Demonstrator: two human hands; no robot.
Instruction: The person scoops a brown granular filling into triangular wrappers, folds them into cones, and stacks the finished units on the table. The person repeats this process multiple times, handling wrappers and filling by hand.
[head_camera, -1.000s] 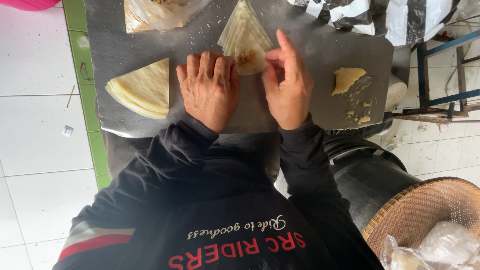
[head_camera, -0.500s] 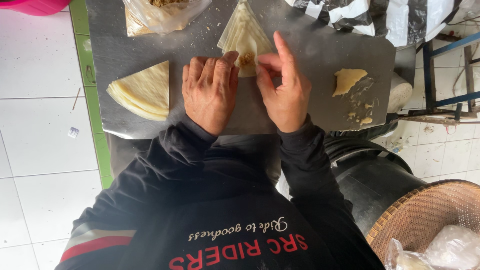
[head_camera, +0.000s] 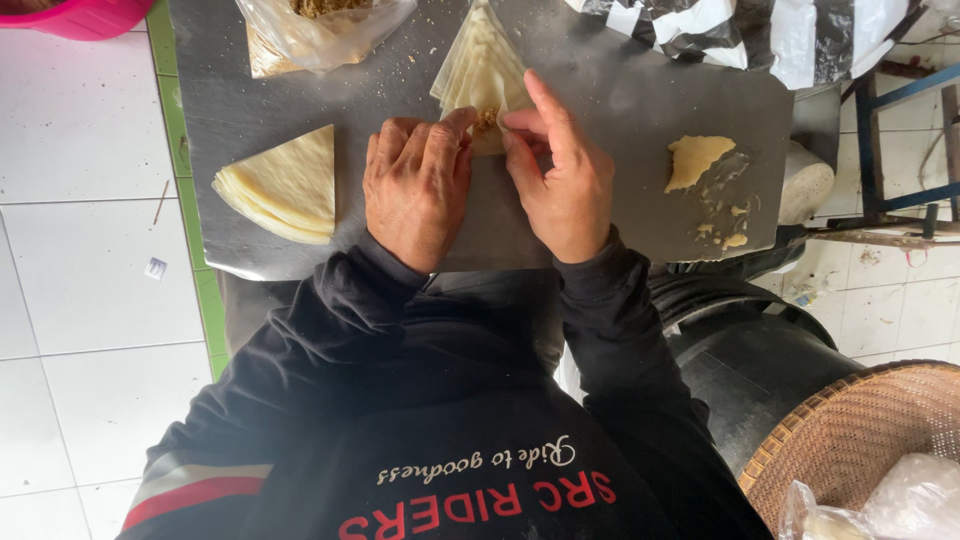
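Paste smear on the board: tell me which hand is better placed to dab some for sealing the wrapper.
Right, probably. The right hand lies on the same side as the yellow paste, with bare board between. The left hand is farther away, beside the wrapper stack, pinching the filled wrapper.

Pale triangular wrapper (head_camera: 487, 95), brown filling, on tray.

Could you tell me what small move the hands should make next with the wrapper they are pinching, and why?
Probably fold the loose flap over. The left hand and right hand both pinch the triangular pastry wrapper at its near tip, where brown filling shows uncovered between the fingertips.
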